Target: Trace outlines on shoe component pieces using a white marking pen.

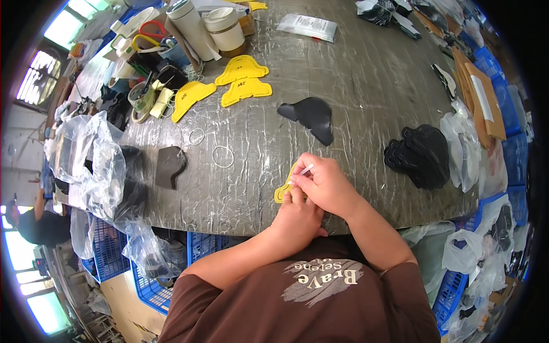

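Observation:
In front of me on the table, near its front edge, lies a yellow template point(280, 195), partly covered by my hands. My left hand point(297, 218) presses its fingertips down on it and holds it against the surface. Closed around a slim white marking pen point(307, 169), my right hand point(326, 184) sits just above the left, with the pen's lower end hidden by the fingers. What lies under the template is hidden too. A black cut piece point(311, 114) lies flat beyond my hands.
At right is a stack of black pieces point(420, 155) beside clear plastic bags point(460, 146). More yellow templates point(243, 70) lie far left by cups and scissors point(150, 39). Two rubber bands point(223, 156) and a dark piece point(171, 166) lie left. A white packet point(307, 27) is farther back.

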Motion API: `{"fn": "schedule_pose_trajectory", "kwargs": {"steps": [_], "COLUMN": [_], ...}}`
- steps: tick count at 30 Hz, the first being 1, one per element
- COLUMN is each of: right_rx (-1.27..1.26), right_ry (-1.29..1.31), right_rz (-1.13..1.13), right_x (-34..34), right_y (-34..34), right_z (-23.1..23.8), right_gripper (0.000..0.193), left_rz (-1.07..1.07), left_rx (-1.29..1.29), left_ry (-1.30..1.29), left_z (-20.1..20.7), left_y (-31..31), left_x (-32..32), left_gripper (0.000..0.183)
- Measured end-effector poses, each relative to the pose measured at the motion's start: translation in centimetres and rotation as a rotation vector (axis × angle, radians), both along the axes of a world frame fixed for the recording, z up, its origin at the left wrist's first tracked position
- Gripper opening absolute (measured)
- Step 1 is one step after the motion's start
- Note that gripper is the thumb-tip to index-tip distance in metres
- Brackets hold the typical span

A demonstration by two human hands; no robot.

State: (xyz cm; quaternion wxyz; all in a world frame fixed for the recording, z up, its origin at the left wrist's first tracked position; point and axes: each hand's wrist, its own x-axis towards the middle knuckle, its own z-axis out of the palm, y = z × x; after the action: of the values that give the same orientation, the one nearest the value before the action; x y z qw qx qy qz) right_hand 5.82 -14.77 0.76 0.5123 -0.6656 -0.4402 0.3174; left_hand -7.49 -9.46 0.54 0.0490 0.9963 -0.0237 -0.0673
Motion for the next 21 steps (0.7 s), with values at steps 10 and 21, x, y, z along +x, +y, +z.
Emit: {"fn": "schedule_pose_trajectory", "kwargs": {"steps": [10, 21], "right_rx": [-0.058, -0.12], "right_ry": [-0.076, -0.041], "right_rz": [0.048, -0.011], "right_x": [-0.1, 1.3], "right_y": [0.8, 0.7], "right_z": [-0.6, -0.1], "right_gripper": [0.009, 0.008], "left_rz": [-0.013, 0.016], "left_rx": [0.053, 0.044], "left_ry": [-0.01, -0.083], "left_z": [-0.1, -0.6], "left_y": [0.0, -0.1], "left_x": [-0.1, -0.1], "left_gripper": [0.079, 0.081]}}
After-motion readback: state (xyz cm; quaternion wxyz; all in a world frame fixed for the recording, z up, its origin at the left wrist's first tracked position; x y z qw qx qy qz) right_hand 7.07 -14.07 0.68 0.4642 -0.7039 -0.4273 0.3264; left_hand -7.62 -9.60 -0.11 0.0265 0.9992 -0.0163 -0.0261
